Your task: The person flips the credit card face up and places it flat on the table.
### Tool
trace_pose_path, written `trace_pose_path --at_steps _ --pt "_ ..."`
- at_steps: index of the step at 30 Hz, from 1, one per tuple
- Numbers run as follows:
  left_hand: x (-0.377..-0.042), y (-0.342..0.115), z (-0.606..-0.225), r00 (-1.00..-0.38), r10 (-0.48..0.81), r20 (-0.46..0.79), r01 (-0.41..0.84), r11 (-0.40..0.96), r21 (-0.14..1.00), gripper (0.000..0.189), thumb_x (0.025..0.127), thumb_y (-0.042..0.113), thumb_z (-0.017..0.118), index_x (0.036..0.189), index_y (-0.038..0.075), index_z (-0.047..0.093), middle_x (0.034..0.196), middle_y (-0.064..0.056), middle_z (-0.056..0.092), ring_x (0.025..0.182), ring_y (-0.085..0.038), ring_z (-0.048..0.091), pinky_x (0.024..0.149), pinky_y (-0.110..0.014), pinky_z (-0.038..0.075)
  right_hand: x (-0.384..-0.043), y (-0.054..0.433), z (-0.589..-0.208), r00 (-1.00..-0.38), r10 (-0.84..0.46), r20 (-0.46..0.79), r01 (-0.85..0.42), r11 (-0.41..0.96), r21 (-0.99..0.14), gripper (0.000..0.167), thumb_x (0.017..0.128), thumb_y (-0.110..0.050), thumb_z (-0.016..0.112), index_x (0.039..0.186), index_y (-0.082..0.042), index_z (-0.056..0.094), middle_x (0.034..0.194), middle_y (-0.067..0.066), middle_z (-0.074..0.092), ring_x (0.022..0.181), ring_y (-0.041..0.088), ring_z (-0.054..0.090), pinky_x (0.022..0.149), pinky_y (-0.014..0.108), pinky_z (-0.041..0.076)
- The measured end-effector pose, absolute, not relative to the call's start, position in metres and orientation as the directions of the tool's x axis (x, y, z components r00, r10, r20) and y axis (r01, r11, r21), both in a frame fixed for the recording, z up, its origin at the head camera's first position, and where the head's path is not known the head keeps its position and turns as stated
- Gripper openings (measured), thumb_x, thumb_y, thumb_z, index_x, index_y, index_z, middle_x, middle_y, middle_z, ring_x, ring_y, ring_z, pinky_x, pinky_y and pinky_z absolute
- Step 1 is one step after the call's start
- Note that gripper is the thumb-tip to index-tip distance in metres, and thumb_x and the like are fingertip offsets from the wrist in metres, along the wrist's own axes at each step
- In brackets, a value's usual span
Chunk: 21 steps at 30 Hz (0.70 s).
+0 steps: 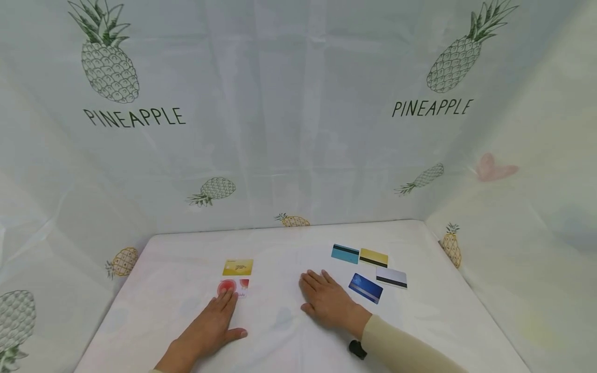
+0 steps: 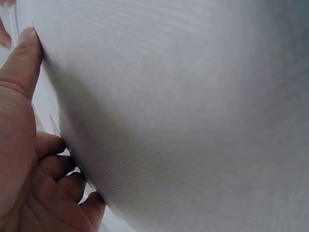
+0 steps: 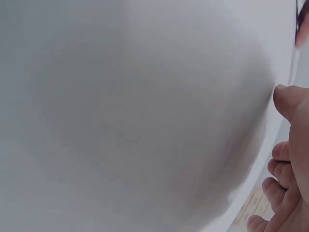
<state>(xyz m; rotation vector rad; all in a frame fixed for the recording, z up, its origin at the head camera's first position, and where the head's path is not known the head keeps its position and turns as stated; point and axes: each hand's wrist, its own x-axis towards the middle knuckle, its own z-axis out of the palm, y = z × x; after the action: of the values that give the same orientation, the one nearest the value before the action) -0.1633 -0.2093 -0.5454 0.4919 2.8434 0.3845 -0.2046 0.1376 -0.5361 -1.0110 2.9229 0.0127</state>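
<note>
My left hand point(image 1: 208, 324) reaches forward with its fingertips on a red-and-white card point(image 1: 244, 285), covering the card's lower part. The thumb stretches out to the side, and in the left wrist view its tip point(image 2: 29, 35) touches the cloth. Just beyond that card lies a yellow card point(image 1: 238, 267). Palm down on the white cloth, my right hand point(image 1: 328, 303) holds nothing, its fingers extended and close together. To its right a blue card point(image 1: 366, 288) lies at a slant.
Past the blue card are a teal card point(image 1: 345, 254), a yellow card with a black stripe point(image 1: 374, 257) and a pale lavender striped card point(image 1: 391, 278). A small black object point(image 1: 357, 349) shows by the right sleeve. Pineapple-printed cloth point(image 1: 289, 129) hangs around the table point(image 1: 280, 349).
</note>
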Motion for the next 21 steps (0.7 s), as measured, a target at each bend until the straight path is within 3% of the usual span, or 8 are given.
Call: trace_pose_path --at_steps 11,21 --pt "-0.161 -0.21 -0.545 -0.918 0.362 -0.16 0.295 0.896 0.331 0.106 0.089 0.063 0.074 0.159 -0.007 0.036 0.171 -0.026 0.027 0.159 -0.041 0.027 0.126 -0.062 0.026 -0.173 0.235 -0.533 -0.868 -0.495 0.041 -0.495 0.869 0.006 0.067 0.106 -0.045 0.059 0.155 -0.001 0.049 0.163 0.016 0.047 0.154 0.036 0.04 0.124 0.061 0.031" --pt "-0.161 -0.212 -0.545 -0.919 0.36 -0.163 0.29 0.895 0.34 0.106 0.089 0.066 0.072 0.16 -0.004 0.037 0.172 -0.022 0.027 0.16 -0.039 0.026 0.127 -0.061 0.024 -0.155 0.271 -0.537 -0.921 -0.389 -0.002 -0.389 0.921 0.0 0.066 0.106 -0.045 0.059 0.151 0.003 0.052 0.16 0.019 0.05 0.153 0.04 0.04 0.124 0.064 0.029"
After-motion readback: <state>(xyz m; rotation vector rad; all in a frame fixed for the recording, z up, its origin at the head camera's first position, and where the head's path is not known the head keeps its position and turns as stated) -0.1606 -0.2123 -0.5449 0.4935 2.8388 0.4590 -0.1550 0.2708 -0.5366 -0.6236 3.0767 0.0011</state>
